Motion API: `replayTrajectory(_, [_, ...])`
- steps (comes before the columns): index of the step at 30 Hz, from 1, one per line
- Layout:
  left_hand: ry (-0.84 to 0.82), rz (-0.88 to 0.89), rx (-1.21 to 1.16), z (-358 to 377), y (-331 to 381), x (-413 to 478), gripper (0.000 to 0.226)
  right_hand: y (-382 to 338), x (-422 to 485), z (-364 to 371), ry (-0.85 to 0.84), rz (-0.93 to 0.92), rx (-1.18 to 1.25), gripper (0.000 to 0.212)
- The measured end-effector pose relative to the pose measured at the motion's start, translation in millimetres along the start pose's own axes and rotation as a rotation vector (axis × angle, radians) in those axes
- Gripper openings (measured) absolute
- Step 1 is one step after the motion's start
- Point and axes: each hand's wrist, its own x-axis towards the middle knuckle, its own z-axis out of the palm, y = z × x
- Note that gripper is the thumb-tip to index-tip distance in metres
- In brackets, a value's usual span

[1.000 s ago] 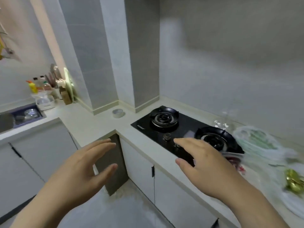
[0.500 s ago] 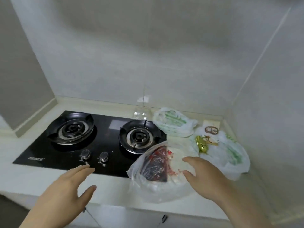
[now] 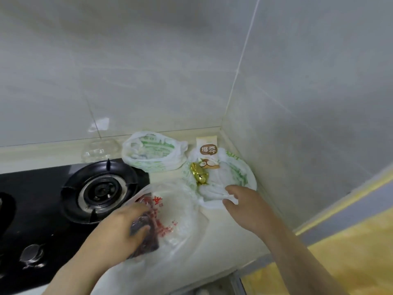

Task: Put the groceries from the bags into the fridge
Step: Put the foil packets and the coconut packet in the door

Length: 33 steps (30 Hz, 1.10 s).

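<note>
KITCHEN CORNER: My left hand point(image 3: 119, 228) grips a flat dark red packet point(image 3: 146, 238) at the mouth of a translucent white plastic bag with red print point(image 3: 182, 211). My fingers curl over the packet's top and my thumb presses from below. The picture is soft here, so I cannot tell what the packet holds. The bag slumps on the cream stone counter point(image 3: 223, 237), and its left edge laps over the right border of the black glass gas hob point(image 3: 49, 213). My right hand point(image 3: 248, 207) is relaxed and unclenched, fingers spread and holding nothing. It is at the near rim of a crumpled white plastic bag with green print point(image 3: 240, 175) that sits in the corner where the two grey tiled walls point(image 3: 148, 71) meet. I cannot tell whether my fingertips touch the plastic. On that corner bag lies a small gold foil-wrapped item point(image 3: 198, 174). Just behind it is a cream pouch with a round brown label and a coconut picture point(image 3: 208, 154), its top towards the back wall. A second white bag with green print point(image 3: 153, 154) sits open against the back wall, left of the pouch and behind the red-printed bag, apart from both my hands. A clear plastic container point(image 3: 98, 151) rests beside it along the wall, behind the round black burner point(image 3: 100, 191). A silver hob knob point(image 3: 30, 254) shows at the lower left, near my left forearm.
</note>
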Motion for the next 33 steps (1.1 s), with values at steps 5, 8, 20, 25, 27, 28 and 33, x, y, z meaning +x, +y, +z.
replayTrajectory(5, [-0.065,-0.016,-0.063,31.0,23.1,67.0,0.045,33.5,65.3,6.6,-0.069,-0.025,0.089,0.047])
replayTrajectory(8, [-0.052,-0.068,-0.055,45.9,32.1,94.6,0.045,48.8,112.3,13.7,-0.080,-0.036,0.172,0.010])
replayTrajectory(20, [-0.007,-0.327,-0.170,78.8,26.6,141.7,0.039,51.0,250.7,96.2,-0.211,-0.084,0.286,0.012])
replayTrajectory(25, [-0.017,-0.383,-0.202,82.8,20.5,128.2,0.039,54.2,261.1,115.8,-0.101,-0.070,0.152,0.012])
replayTrajectory(27, [-0.002,-0.410,-0.215,81.2,19.6,122.8,0.038,54.0,264.6,119.7,-0.130,-0.022,0.157,0.021])
replayTrajectory(28, [0.006,-0.418,-0.219,79.7,19.6,120.1,0.037,53.8,266.5,121.9,-0.151,0.011,0.188,0.027])
replayTrajectory(33, [0.054,-0.447,-0.236,70.8,16.2,105.3,0.033,46.4,258.3,116.2,-0.109,0.064,0.378,0.030])
